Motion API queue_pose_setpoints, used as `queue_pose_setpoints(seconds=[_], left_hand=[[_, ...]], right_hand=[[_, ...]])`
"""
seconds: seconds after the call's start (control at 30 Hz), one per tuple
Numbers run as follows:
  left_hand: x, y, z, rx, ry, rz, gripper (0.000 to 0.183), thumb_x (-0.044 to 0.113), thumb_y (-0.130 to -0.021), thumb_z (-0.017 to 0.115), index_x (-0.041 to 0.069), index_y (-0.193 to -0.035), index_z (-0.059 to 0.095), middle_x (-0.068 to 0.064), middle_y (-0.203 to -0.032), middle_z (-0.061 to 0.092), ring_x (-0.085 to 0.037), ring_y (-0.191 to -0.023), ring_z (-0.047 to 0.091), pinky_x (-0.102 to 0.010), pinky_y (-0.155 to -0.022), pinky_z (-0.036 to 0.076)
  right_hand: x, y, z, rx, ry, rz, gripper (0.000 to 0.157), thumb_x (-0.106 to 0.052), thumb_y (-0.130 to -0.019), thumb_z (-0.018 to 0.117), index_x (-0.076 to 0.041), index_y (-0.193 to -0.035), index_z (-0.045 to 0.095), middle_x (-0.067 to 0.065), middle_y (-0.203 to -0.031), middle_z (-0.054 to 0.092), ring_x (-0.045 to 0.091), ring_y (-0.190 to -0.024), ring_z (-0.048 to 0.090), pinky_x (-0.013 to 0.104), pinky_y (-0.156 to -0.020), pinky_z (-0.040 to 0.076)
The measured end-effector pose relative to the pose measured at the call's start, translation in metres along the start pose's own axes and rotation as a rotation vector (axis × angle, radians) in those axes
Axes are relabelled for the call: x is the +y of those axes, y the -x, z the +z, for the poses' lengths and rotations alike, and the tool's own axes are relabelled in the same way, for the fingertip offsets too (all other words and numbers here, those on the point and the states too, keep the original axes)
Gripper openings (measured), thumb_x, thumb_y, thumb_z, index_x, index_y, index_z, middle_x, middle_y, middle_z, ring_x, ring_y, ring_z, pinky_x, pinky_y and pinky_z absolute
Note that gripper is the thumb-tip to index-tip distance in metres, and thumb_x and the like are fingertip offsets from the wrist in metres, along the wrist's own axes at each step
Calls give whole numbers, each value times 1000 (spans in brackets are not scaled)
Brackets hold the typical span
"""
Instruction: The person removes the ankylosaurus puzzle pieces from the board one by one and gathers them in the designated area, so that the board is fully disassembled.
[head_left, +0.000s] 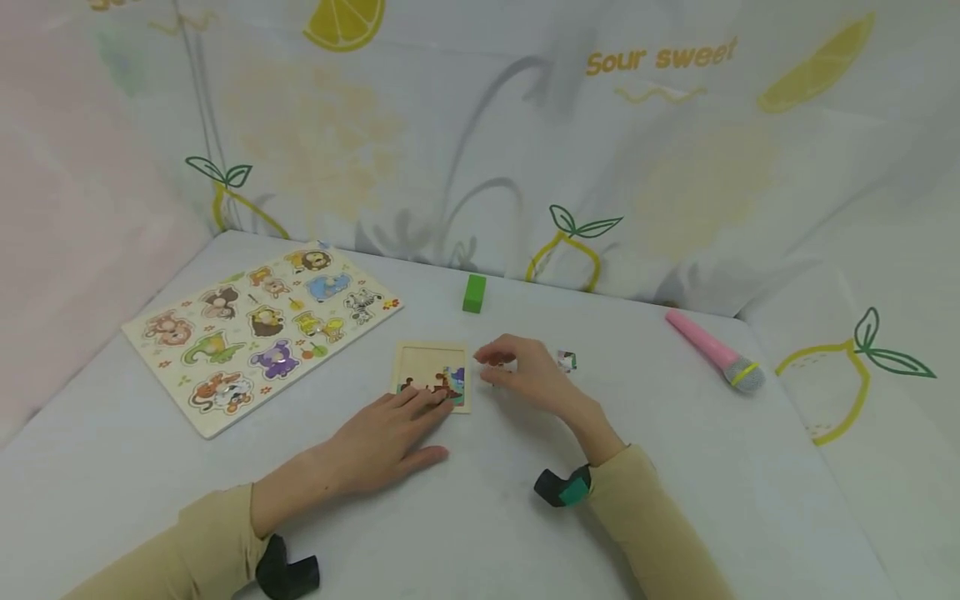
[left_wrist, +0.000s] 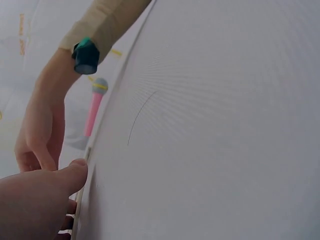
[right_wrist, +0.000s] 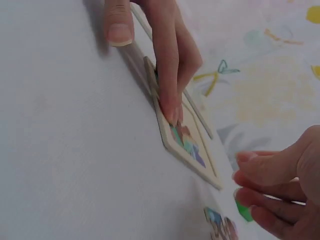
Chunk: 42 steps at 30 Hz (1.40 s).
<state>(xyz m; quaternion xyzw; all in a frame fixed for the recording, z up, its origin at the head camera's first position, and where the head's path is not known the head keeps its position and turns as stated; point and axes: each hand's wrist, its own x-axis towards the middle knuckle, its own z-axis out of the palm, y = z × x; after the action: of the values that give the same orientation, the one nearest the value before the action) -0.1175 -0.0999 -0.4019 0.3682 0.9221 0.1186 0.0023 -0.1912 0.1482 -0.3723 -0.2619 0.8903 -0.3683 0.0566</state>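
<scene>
Jigsaw tray (head_left: 429,360), probably light, stiff and best held by its rim, lies on the desk (head_left: 450,533) under the left grip (head_left: 381,442), fingers resting unclasped, while the right grip (head_left: 527,373) hovers alongside, loosely parted, apparently empty.

In the middle of the white cloth-covered table (head_left: 465,533) sits the small square wooden puzzle tray (head_left: 420,360), left hand (head_left: 378,440) over its near edge, right hand (head_left: 538,377) just off its right side, and a small flat multicoloured puzzle piece (head_left: 567,361) right beyond that! Over left lies the big rectangular wooden animal board (head_left: 251,348), behind the tray the rectangular green block (head_left: 474,294), and far right the long pink microphone (head_left: 705,343)!
</scene>
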Motion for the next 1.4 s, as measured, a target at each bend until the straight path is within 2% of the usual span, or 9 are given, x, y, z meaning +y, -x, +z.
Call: queue_pose_setpoints(seconds=[0.07, 0.2, 0.33, 0.53, 0.73, 0.93, 1.2, 1.4], left_hand=[[0, -1, 1, -4, 0, 5, 63, 53, -102, 49, 10, -149, 48, -10, -149, 48, -36, -140, 43, -53, -110, 41], [1, -2, 2, -5, -13, 17, 63, 53, -102, 48, 10, -148, 49, -10, -149, 48, -33, -139, 44, -51, -109, 42], [1, -3, 0, 9, -32, 20, 63, 52, -102, 49, 10, -148, 49, -10, -148, 49, -34, -139, 44, -52, -110, 42], [0, -2, 0, -3, -21, 9, 65, 53, -102, 48, 10, -150, 47, -11, -150, 48, -36, -141, 42, -52, -112, 39], [-1, 0, 0, -16, -14, 18, 65, 54, -102, 46, 10, -150, 47, -11, -151, 47, -36, -141, 42, -53, -111, 40], [-1, 0, -2, -14, -25, 28, 66, 54, -101, 50, 9, -150, 46, -11, -151, 46, -35, -141, 42, -52, -111, 41], [-1, 1, -1, -12, -20, 22, 67, 54, -100, 51, 9, -150, 46, -11, -150, 47, -36, -141, 42, -53, -110, 41], [-3, 1, 2, -9, -23, 23, 67, 55, -101, 50, 10, -150, 46, -11, -150, 47, -37, -140, 42, -54, -110, 41]], right_hand=[[-2, -10, 7, -34, 22, -16, 26, -7, -91, 72, -2, -116, 71, 10, -109, 71, 24, -101, 65, 40, -95, 54], [-5, -22, 19, -76, 138, -29, 26, -7, -90, 73, -2, -115, 72, 9, -108, 69, 23, -100, 63, 37, -91, 53], [-5, -23, 23, -72, 187, -44, 22, -6, -91, 71, -4, -113, 73, 9, -110, 65, 23, -98, 59, 35, -86, 50], [-8, -20, 26, -100, 230, -90, 26, -9, -92, 72, -6, -118, 71, 10, -113, 62, 25, -101, 55, 38, -86, 47], [-10, -18, 29, -108, 225, -87, 27, -7, -92, 72, -6, -119, 69, 9, -113, 61, 23, -97, 53, 36, -84, 46], [-8, -19, 33, -90, 226, -102, 25, -4, -91, 72, -5, -116, 68, 9, -111, 59, 23, -99, 51, 37, -86, 46], [-9, -20, 38, -95, 215, -47, 27, -4, -91, 71, -6, -117, 66, 7, -111, 56, 23, -103, 49, 38, -91, 46], [-10, -19, 40, -82, 236, -43, 27, -3, -91, 71, -6, -117, 65, 8, -110, 55, 23, -104, 49, 40, -93, 46]])
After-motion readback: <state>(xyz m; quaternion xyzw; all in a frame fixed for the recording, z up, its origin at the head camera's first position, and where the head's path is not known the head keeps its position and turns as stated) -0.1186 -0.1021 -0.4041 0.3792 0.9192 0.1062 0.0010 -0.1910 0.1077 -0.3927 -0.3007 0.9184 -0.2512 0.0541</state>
